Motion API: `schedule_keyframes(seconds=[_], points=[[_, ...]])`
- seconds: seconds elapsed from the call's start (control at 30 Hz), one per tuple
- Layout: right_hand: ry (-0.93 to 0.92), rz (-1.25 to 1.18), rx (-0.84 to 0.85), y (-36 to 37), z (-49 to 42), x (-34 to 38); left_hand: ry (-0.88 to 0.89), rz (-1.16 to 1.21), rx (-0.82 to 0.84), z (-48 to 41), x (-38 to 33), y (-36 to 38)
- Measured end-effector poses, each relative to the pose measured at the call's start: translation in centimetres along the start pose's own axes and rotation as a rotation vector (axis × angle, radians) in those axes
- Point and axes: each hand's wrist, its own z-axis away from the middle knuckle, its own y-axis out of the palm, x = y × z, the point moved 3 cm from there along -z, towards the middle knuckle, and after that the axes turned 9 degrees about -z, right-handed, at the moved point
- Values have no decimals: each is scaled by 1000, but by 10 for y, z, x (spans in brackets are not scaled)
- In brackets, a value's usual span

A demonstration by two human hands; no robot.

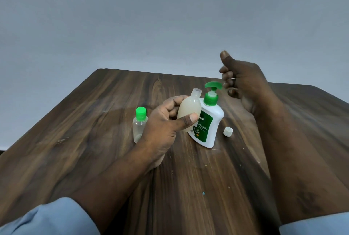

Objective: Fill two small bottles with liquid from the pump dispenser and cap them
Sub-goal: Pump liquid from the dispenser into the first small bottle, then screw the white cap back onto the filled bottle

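Note:
My left hand [166, 123] grips a small uncapped bottle [189, 111] holding cloudy liquid, tilted with its open neck just left of the pump's spout. The white pump dispenser [207, 121] with a green pump head stands on the table, right behind that bottle. My right hand [243, 81] hovers just right of and above the pump head, fingers curled, thumb raised, nothing held. A second small clear bottle [139, 123] with a green cap stands left of my left hand, partly hidden by it. A loose white cap [228, 131] lies right of the dispenser.
Everything rests on a dark wooden table [94, 131] against a plain grey wall. Its far edge runs close behind the dispenser, and its left edge slants toward the lower left. Both forearms lie across the near part of the table.

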Motion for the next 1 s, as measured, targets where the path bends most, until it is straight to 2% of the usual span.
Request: schedule_keyframes(seconds=[0.23,0.47,0.77,1.0], points=[[-30,83,-80,-43,46,-36,13,-149,-49,8,-3,4],[-100,295,-284,-62,64,-74,34,-232,-101,8,-7,9],[-132,391,-144,-32,72,-73,59,-243,-138,-5,-3,10],[-111,448,-154,-28,79,-69,81,-182,-161,-6,-13,18]])
